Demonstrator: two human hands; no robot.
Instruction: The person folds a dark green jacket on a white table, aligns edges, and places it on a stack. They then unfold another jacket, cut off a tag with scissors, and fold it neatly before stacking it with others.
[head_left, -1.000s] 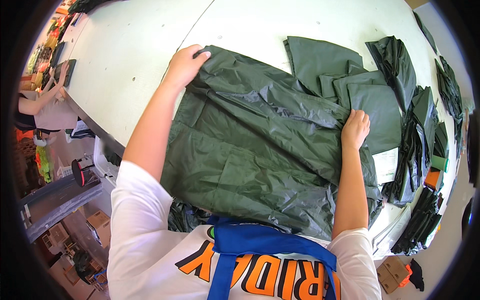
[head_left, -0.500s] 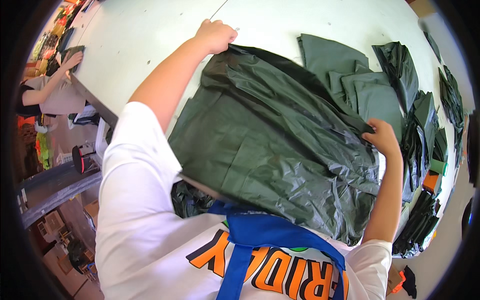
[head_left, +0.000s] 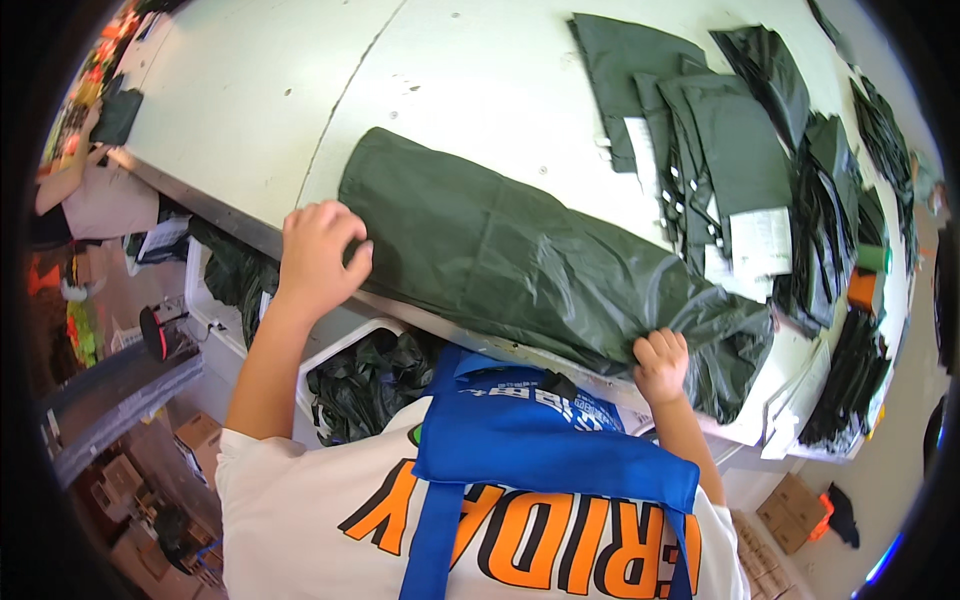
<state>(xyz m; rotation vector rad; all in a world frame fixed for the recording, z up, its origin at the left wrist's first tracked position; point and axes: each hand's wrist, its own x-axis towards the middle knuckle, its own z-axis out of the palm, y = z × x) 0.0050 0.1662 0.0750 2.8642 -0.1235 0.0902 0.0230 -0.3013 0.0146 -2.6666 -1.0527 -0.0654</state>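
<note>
A dark green, slightly shiny sheet of thin fabric (head_left: 510, 250) lies folded into a long strip along the near table edge. Smooth at its left end, it turns crumpled toward the right. My left hand (head_left: 325, 255) hovers at the left end, fingers bent, thumb apart, with nothing in its grasp. At the near right side, my right hand (head_left: 662, 366) has its fingers curled closed on the strip's edge. Whether the piece is a garment or a plain sheet, I cannot tell.
Folded dark green pieces (head_left: 735, 150) with white tags lie at the right of the white table (head_left: 450, 80). Black bundles (head_left: 845, 385) line the far right. Below the edge stands a white bin (head_left: 318, 365) of dark material. Another person's arm (head_left: 65, 180) shows at left.
The spread fabric has been folded down into a narrow strip. My left hand let go of its far corner and came nearer; my right hand moved nearer and leftward.
</note>
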